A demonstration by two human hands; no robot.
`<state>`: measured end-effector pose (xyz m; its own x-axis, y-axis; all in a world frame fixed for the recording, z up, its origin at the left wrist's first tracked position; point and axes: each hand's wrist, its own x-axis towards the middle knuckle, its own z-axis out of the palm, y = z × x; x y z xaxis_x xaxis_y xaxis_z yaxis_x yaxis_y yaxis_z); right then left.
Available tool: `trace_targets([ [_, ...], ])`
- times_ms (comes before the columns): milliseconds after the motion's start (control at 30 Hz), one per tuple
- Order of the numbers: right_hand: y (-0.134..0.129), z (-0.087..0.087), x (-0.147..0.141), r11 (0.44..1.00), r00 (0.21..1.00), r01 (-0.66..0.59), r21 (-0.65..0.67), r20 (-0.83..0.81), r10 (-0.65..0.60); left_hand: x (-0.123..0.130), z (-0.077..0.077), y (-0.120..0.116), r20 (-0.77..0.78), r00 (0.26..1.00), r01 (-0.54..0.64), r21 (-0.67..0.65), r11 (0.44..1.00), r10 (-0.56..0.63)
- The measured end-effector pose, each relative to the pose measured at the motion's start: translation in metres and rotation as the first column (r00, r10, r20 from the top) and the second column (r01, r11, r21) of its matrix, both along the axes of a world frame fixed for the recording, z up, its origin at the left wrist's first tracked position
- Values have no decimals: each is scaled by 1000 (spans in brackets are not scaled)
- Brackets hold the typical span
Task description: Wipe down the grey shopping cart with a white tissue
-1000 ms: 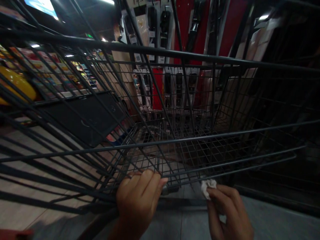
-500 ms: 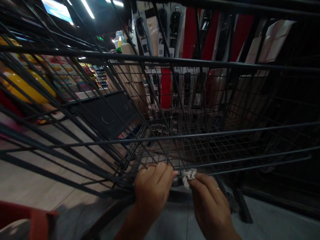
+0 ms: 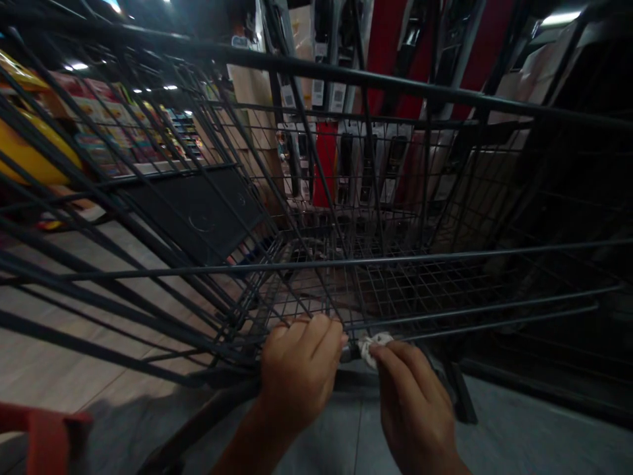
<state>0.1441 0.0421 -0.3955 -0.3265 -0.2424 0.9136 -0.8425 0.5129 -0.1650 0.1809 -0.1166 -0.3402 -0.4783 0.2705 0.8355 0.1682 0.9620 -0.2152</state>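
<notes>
Curling close-set fingers over a lower shopping-cart rail [image 3: 445, 313], seemingly for steadiness, the left hand [image 3: 299, 369] held on in the head view; just beside, the right hand [image 3: 414, 392] fingertip-pinched a tissue-like white wad [image 3: 372, 346] near the rail.

Right hand [image 3: 418, 402] brings a crumpled white wad [image 3: 374, 348] in beside the left hand [image 3: 299, 376], near the lower bars [image 3: 459, 310] of a shopping cart [image 3: 420, 258].

The wide gap seen a second earlier between the wad and the left thumb narrows to a sliver, and the wad looks flatter than half a second ago. The view shifts, too: a bright overhead screen [image 3: 113, 5] nearly leaves the top edge, while more of a red frame [image 3: 39, 432] shows at lower left than a second before.
</notes>
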Motion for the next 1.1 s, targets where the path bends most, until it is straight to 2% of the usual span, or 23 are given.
trace_targets([
  [100, -1, 8, 4, 1000, 1000, -12, -25, 21, 13, 3, 2, 0, 29, 999, 41, -1, 999, -41],
  [233, -18, 18, 5, 996, 996, -84, -4, -34, 84, 4, 3, -1, 49, 996, 70, 12, 997, -70],
  [367, -26, 11, 4, 998, 997, -57, 27, -47, 58, 2, 1, -1, 57, 996, 72, 18, 997, -73],
  [467, -10, 0, 0, 999, 999, -4, 53, -37, 6, 3, 0, -1, 59, 996, 60, 5, 998, -60],
  [567, 19, -8, -7, 992, 993, 117, 54, -24, -115, 5, -2, 1, 53, 998, 37, 8, 999, -37],
  [700, 49, -11, -16, 977, 977, 215, 8, -3, -215, 7, -5, 4, 85, 996, -9, 23, 1000, 7],
  [767, 54, -9, -16, 963, 965, 262, -66, 27, -261, 7, -7, 6, 95, 995, -39, 19, 999, 37],
  [867, 48, -4, -12, 927, 940, 340, -157, 69, -333, 6, -9, 8, 71, 995, -65, 11, 998, 64],
  [933, 36, -2, -8, 937, 952, 305, -169, 77, -296, 6, -9, 9, 62, 995, -80, 15, 997, 79],
  [1033, 11, -3, -1, 981, 988, 131, -140, 98, -118, 6, -7, 10, 64, 994, -95, 14, 995, 94],
  [1100, -4, -6, 4, 991, 993, 41, -124, 114, -27, 5, -7, 11, 74, 993, -94, 12, 995, 93],
])
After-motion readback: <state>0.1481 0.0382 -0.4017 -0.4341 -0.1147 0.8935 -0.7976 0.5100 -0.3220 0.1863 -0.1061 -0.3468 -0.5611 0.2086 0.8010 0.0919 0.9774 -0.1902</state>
